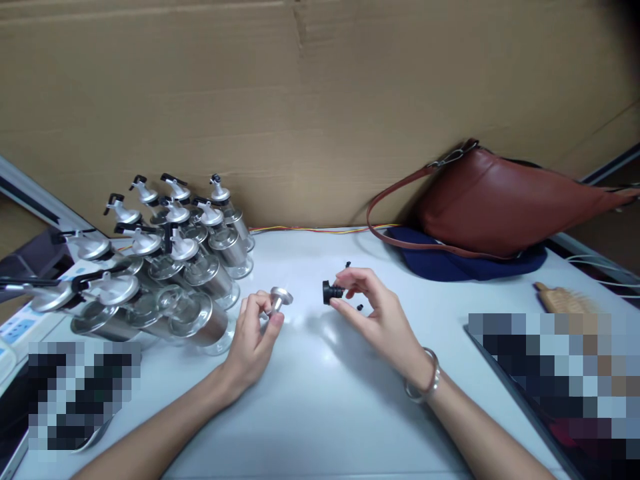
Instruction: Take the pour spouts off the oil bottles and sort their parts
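We had a pale counter (pixel 320 413) before us, a reddish-brown leather bag (pixel 490 200) at its right and metal-banded clear glass bottles (pixel 227 248) at its left. Near the bottles, our left hand (pixel 253 337) pinched a silver flared metal fitting (pixel 281 296), while our right hand (pixel 377 310) pinched a ribbed black stopper (pixel 330 292) over the counter near tiny black pieces (pixel 360 307).

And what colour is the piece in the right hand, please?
The piece is black, seen best in the head view.
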A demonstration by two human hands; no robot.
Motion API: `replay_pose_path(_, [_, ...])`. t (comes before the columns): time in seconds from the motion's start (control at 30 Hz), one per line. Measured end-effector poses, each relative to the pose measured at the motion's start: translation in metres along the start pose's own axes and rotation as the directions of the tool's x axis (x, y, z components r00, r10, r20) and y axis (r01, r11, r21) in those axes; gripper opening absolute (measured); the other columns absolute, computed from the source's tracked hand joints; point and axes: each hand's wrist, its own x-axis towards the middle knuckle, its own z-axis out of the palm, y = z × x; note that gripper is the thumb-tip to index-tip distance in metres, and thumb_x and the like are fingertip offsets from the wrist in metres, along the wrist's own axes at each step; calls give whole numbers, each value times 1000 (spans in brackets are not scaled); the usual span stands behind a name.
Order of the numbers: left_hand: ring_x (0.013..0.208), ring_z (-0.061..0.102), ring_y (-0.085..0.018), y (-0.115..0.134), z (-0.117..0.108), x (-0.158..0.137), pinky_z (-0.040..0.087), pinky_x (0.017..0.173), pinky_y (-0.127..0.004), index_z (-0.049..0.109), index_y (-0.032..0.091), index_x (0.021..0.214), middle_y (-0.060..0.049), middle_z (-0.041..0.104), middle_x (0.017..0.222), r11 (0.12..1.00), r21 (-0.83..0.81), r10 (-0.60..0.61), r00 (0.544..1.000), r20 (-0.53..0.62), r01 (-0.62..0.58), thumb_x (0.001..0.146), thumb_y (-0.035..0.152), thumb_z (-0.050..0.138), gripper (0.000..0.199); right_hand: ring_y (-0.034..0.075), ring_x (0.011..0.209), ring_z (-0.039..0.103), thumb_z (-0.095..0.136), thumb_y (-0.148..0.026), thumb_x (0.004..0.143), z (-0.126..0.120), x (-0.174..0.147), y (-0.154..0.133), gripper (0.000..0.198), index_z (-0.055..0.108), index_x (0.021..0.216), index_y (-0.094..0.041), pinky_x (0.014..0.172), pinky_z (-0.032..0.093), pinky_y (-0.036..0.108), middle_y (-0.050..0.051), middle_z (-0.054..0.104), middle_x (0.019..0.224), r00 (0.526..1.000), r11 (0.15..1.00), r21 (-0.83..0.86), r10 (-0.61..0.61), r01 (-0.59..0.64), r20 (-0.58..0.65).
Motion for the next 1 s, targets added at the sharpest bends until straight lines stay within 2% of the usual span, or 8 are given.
replay_pose_path(0.13, [85,50,-18,0,1,0,41,79,-32,39,22,86,-2,50,85,999,16,37,999,12,-37,88,31,48,12,14,68,55,58,-25,85,-1,0,-2,8,54,90,-20,66,47,25,2,62,83,999,994,-98,49,-50,-18])
replay_pose_path(0.23, [76,51,-17,0,2,4,42,70,-30,41,22,86,-1,50,80,994,94,-52,999,14,50,85,34,52,16,12,63,54,61,-23,85,1,0,-3,6,58,88,-19,63,45,23,0,60,73,986,990,-142,9,14,164])
replay_pose_path(0.33, [67,50,-18,-2,3,9,42,68,-32,43,22,84,1,52,71,971,214,-117,992,54,103,85,36,51,17,11,60,53,66,-22,82,6,-1,-4,6,62,86,-19,59,42,22,-3,56,65,920,978,-199,21,62,390])
replay_pose_path(0.47, [75,56,-21,-7,5,14,43,80,-38,48,20,102,0,58,69,951,298,-126,986,112,88,87,34,49,21,12,64,54,67,-19,80,11,-5,-2,9,65,89,-20,62,42,22,-2,58,71,875,970,-235,54,70,481])
replay_pose_path(0.57, [100,57,-24,-10,5,14,39,95,-43,39,19,128,-7,66,99,950,310,-80,984,162,26,88,31,48,42,13,70,56,66,-17,82,12,-6,1,12,65,94,-19,67,44,23,0,59,77,872,969,-236,53,73,487])
replay_pose_path(0.73, [131,39,-26,-12,6,11,30,108,-47,26,23,141,-11,46,141,951,310,-67,962,264,-19,89,31,46,56,16,82,61,58,-14,85,13,-7,1,21,62,105,-19,76,47,28,4,65,90,854,978,-201,57,57,517])
replay_pose_path(0.9, [121,47,-25,-4,3,9,38,102,-45,46,20,123,-13,50,129,941,324,21,972,232,-97,91,28,44,33,16,80,62,54,-14,87,13,-8,0,20,58,106,-18,74,48,29,4,66,87,858,982,-191,98,0,504])
replay_pose_path(1.0, [109,54,-24,-1,3,10,42,96,-45,56,19,107,-11,59,112,920,336,80,936,344,-202,93,28,41,23,16,75,59,56,-16,86,14,-8,0,18,58,104,-18,70,47,29,3,63,82,859,975,-223,103,13,502])
